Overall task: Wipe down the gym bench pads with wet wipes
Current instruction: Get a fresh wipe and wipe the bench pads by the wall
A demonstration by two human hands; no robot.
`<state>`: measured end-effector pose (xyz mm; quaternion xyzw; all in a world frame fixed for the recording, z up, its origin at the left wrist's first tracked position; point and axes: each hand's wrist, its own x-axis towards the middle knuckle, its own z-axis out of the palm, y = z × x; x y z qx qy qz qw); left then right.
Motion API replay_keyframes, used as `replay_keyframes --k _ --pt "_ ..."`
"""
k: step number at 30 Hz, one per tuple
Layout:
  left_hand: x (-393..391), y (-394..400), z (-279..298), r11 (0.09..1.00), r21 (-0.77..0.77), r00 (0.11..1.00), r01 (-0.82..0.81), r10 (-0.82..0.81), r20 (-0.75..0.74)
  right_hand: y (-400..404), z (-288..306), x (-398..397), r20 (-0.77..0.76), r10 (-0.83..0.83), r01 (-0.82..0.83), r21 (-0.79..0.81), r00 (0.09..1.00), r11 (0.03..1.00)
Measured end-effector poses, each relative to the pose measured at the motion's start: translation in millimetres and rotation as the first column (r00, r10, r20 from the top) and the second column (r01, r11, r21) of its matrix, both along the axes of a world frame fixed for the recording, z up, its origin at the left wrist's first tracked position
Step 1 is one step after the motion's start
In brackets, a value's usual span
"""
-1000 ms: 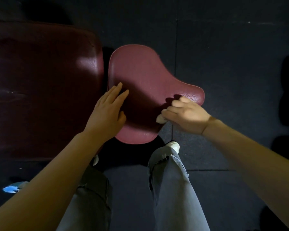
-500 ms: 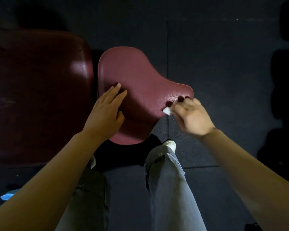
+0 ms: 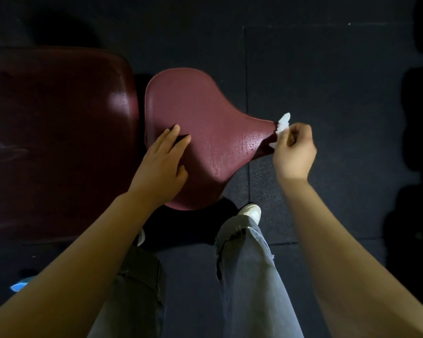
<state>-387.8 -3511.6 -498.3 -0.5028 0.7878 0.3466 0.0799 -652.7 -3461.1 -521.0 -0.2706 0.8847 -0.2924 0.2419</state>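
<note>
Dark rubber floor tiles (image 3: 327,69) run under everything, dimly lit, and nearest the camera the person's grey trouser legs (image 3: 249,276) and a pale shoe (image 3: 250,211) stand on them. Just beyond, the left hand (image 3: 160,164) lies flat with straight fingers on the near-left part of the maroon seat pad (image 3: 205,118), apparently steadying it and holding nothing. Off to its right, the right hand (image 3: 293,150) has its fingers curled round a crumpled white wet wipe (image 3: 282,124), which touches the narrow tip of the seat pad; a glossy sheen on the pad between the two hands suggests that stretch is already damp. The step in hand looks like wiping the tip and edge of the seat. Left of the left hand, across a thin gap, lies the larger, darker back pad (image 3: 59,130), with only one highlight near its edge. Next, I judge, the wipe should go over the rest of the seat, then cross to that larger pad, with the bracing hand shifting out of the way.
</note>
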Motion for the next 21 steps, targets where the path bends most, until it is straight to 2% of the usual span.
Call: replay_keyframes --k 6,10,14,16,19,21 --pt "-0.4 1.7 -1.0 1.000 -0.004 1.000 0.013 -0.013 -0.003 12.0 -2.4 46.7 0.033 -0.325 0.324 0.024 0.945 0.946" --pt "2.0 1.7 -2.9 1.000 -0.006 0.999 0.029 -0.029 -0.018 14.0 -4.0 87.2 0.094 -0.436 0.436 0.018 0.895 0.900" --pt "3.4 -0.3 -3.1 0.999 -0.010 0.999 0.037 -0.038 -0.029 23.1 -6.4 117.7 0.136 -0.410 0.412 0.018 0.902 0.911" --pt "3.9 -1.0 -0.7 0.999 -0.017 0.998 0.035 -0.035 -0.054 34.8 -6.7 129.8 0.155 -0.335 0.337 0.019 0.929 0.941" --pt "4.9 -2.4 1.6 1.000 -0.028 0.997 0.013 -0.015 -0.077 60.6 -9.8 145.5 0.184 -0.218 0.200 0.110 0.958 0.974" --pt "7.9 -2.9 1.8 1.000 -0.021 0.997 -0.003 0.002 -0.078 70.2 -10.4 154.9 0.193 -0.225 0.204 0.124 0.955 0.971"
